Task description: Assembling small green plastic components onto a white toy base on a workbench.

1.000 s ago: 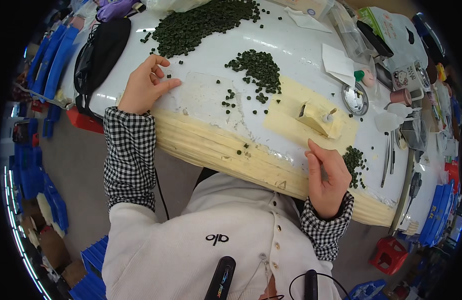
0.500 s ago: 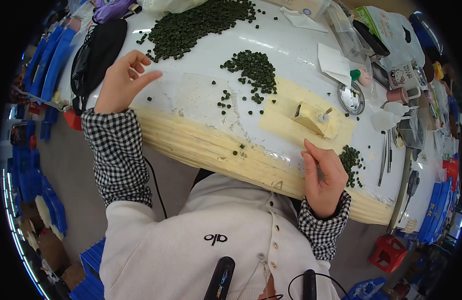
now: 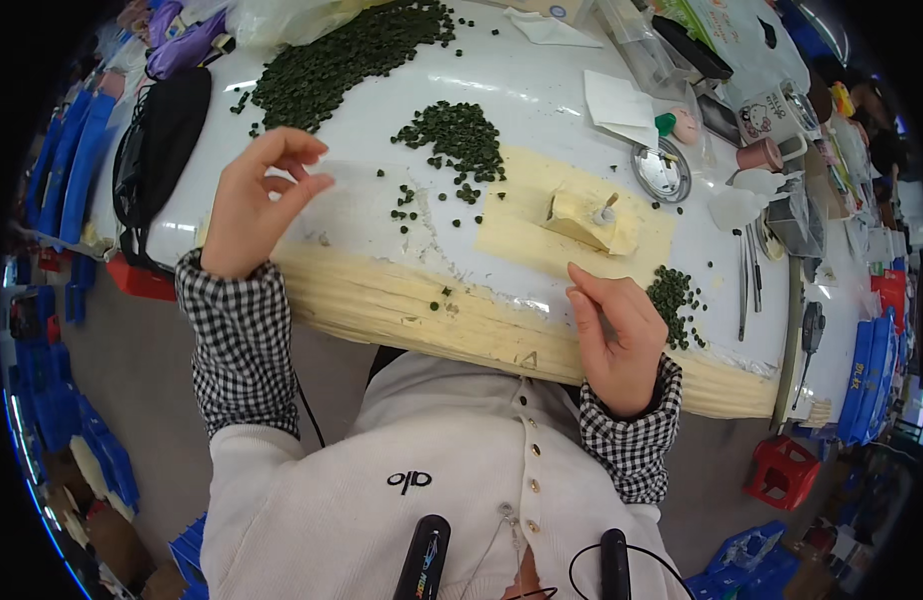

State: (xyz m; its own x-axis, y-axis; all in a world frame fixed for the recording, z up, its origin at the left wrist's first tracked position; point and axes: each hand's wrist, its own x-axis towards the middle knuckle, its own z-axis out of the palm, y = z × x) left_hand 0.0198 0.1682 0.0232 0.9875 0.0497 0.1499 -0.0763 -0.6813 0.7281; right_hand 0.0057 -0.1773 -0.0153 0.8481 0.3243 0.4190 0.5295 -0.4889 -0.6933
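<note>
- Hands first: my left hand (image 3: 254, 200) is lifted off the worktop (image 3: 542, 120), thumb and forefinger curled toward each other as if pinching something tiny; I can't tell whether a piece sits between them.
- Right hand (image 3: 614, 335) rests at the worktop's near edge, fingers loosely curled round what looks like a thin tool; too small for me to be sure.
- Small dark green beads are what I'm working: a little cluster (image 3: 674, 298) lies just beside my right hand, a middle heap (image 3: 457, 135) sits beyond the pale yellow block (image 3: 592, 215), and the big pile (image 3: 332, 65) lies further back.
- I judge each bead light, hard and prone to rolling, so a fingertip pinch across its sides suits best.
- Yellow block stands between my right hand and the middle heap, a small pin upright in it.
</note>
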